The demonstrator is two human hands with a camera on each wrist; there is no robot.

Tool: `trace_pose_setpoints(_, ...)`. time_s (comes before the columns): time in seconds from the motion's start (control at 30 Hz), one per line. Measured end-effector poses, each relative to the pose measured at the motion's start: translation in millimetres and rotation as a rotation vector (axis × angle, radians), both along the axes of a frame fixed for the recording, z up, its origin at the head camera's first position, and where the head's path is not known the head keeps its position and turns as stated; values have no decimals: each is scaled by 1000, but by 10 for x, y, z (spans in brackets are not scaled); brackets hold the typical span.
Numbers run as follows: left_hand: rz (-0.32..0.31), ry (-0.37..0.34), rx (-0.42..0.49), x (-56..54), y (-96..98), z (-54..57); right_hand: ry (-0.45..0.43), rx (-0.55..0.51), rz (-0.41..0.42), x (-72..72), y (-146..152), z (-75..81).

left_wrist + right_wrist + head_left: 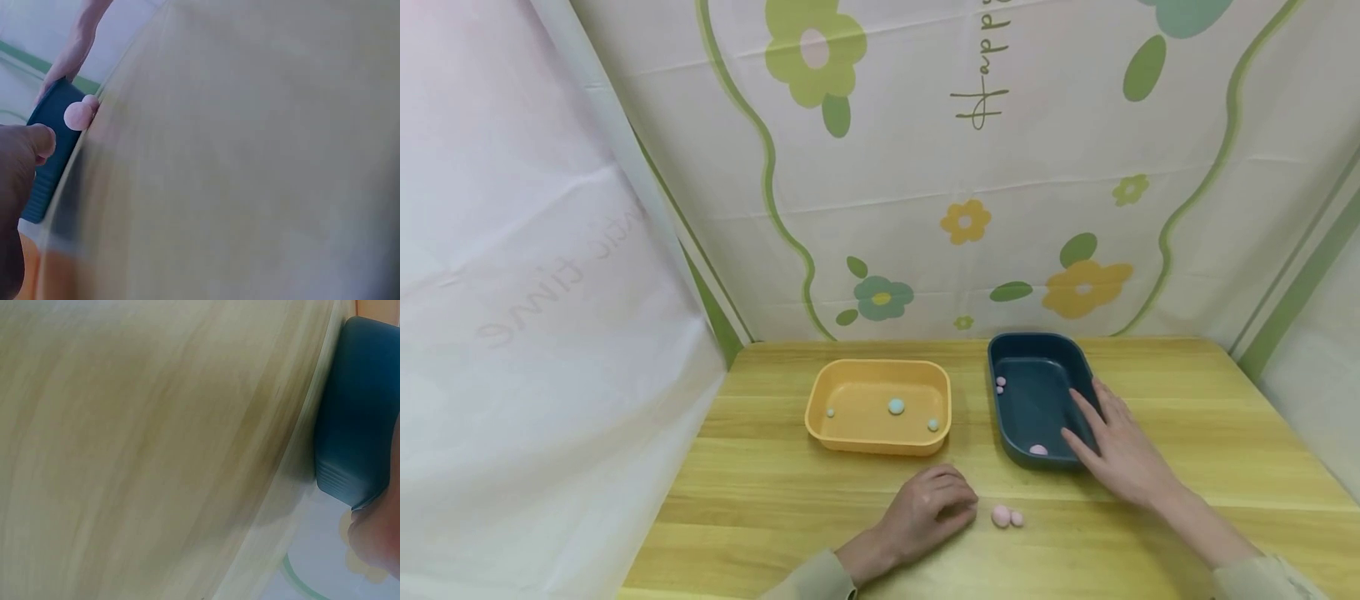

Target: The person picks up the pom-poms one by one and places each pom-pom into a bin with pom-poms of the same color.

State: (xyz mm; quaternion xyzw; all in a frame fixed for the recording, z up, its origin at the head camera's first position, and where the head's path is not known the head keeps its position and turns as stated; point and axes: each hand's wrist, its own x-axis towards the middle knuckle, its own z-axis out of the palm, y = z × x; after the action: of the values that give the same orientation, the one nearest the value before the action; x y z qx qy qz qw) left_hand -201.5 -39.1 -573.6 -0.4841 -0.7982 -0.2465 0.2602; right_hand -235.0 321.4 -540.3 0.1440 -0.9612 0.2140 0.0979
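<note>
My left hand (922, 518) rests on the table with its fingers loosely bent and nothing visible in them. Just right of its fingertips lie two pink balls (1002, 516), one larger, touching each other; the left wrist view shows the pink balls (79, 116) beyond the thumb. A dark blue tray (1037, 340) stands farther back on the right, with several small pink balls inside, along its left wall and front end. My right hand (1123, 452) holds the tray's right wall, some digits inside and others outside. In the right wrist view, part of the tray (356, 412) hides behind that hand.
Left of the blue tray stands a yellow tray (880, 366) with three pale green pieces in it. The wooden table (760, 500) meets a flower-printed cloth (910, 183) at the back. White cloth (550, 375) hangs on the left side.
</note>
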Motion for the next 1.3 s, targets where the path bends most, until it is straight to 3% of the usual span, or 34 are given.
trace_pose_setpoints(0.17,-6,41,1,-32,27,92,4,4,-2,5,1,5)
trace_pose_setpoints(0.43,6,26,23,-81,62,165,12,7,7,6,-6,10)
trace_pose_setpoints(0.73,22,104,84,-180,125,273,20,5,1,10,-12,17)
trace_pose_setpoints(1.3,2,24,173,-292,273,402,15,4,-11,12,-7,-5)
